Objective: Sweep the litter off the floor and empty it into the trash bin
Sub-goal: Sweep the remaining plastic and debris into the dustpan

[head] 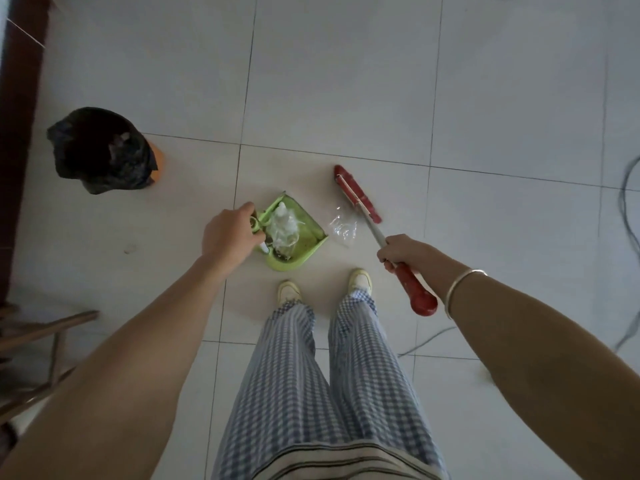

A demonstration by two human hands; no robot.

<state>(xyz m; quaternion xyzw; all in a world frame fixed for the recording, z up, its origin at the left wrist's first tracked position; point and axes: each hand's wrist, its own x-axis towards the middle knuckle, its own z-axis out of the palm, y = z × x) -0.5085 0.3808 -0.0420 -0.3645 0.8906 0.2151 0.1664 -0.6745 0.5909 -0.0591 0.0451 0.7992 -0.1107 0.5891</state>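
Sweeping step, nearly closed out. Your left hand (227, 233) grips the upright handle of the lime-green plastic dustpan (308, 233), which sits on the white tiled floor (346, 81) ahead of your feet. Crumpled clear plastic litter (282, 226) already lies in it. Your right hand's fingers (389, 255) wrap the shaft of the red long-handled broom (358, 195).

One clear plastic wrapper (343, 227) lies on the floor between the broom head and the pan mouth. The next move calls for a short stroke toward the pan, pan held down. Then carry it to the black-bagged orange trash bin (100, 150), well apart at left.

- Left fingertips are hidden behind the hand.
- The bin interior is too dark to read.
- Small dark bits in the pan are unclear.
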